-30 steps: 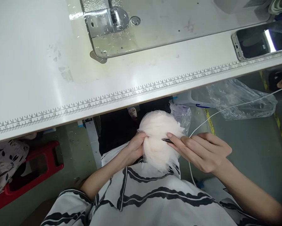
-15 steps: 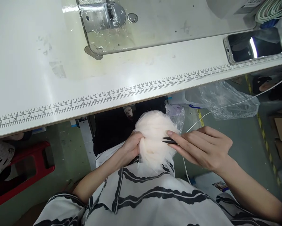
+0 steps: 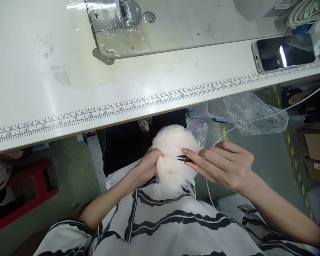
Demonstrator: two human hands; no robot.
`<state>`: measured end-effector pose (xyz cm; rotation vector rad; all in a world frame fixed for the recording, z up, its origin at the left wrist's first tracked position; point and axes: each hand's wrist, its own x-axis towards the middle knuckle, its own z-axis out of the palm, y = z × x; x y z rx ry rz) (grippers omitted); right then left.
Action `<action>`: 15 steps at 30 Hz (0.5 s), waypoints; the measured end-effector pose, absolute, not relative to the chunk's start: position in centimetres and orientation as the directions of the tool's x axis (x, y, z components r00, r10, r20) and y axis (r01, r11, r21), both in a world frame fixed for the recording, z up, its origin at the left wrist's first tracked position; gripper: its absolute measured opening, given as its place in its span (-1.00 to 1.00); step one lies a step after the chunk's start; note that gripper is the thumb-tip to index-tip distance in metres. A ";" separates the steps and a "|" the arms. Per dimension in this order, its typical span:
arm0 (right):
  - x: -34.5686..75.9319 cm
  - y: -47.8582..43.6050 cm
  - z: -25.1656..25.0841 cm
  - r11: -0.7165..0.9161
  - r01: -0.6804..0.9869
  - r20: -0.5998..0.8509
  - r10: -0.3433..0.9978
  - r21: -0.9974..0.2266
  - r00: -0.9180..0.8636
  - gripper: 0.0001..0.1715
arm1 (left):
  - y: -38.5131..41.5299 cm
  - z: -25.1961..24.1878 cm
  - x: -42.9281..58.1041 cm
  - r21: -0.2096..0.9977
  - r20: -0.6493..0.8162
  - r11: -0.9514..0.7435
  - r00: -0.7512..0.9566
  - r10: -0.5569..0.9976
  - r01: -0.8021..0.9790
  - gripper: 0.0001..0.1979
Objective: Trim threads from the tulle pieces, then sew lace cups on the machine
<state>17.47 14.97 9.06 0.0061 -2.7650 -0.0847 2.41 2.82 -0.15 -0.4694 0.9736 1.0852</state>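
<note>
Slipping a little leftward since the earlier frame, the right hand [image 3: 226,165] has carried its dark pointed tool [image 3: 185,159] farther across the face of the tulle bundle [image 3: 173,142], while the whole view has drifted slightly. The bundle sits just below the centre of the frame, under the table edge: a rounded, puffy mass of pale peach, gauzy cloth, smooth and gathered on top, wispy and see-through along its lower fringe. At its left side the left hand [image 3: 149,165] pinches a gathered fold between thumb and fingers. The right hand's fingers hold the tool narrowly; its two slim tips stand slightly apart over the bundle, and whether they touch the cloth cannot be told.

Across the upper frame runs the glossy white table [image 3: 162,76], a ruler [image 3: 141,105] printed along its front edge. A polished metal plate [image 3: 106,16] at the upper left is cut off by the top border. A glassy black phone [image 3: 285,53] lies at the upper right, and crinkled clear plastic [image 3: 256,113] below it. A smooth red stool [image 3: 43,177] is cropped at the left border. The left hand's other fingers are partly hidden by the bundle, and the tool's rear end is lost behind the right hand's fingers.
</note>
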 end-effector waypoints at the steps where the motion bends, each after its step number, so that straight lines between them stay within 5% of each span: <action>1: 17.4 15.0 9.1 0.998 0.004 0.369 -0.020 0.063 -0.929 -0.50 | 2.8 -0.1 2.4 0.127 -0.843 0.431 0.132 0.522 -0.893 -0.50; 8: 17.4 15.0 9.1 0.998 -0.011 0.384 -0.037 0.070 -0.923 -0.51 | 3.0 0.4 2.4 0.136 -0.830 0.455 0.150 0.537 -0.880 -0.64; 15: 17.5 15.2 9.2 0.995 -0.019 0.400 -0.055 0.094 -0.915 -0.53 | 2.7 -0.2 2.5 0.131 -0.836 0.455 0.149 0.528 -0.881 -0.57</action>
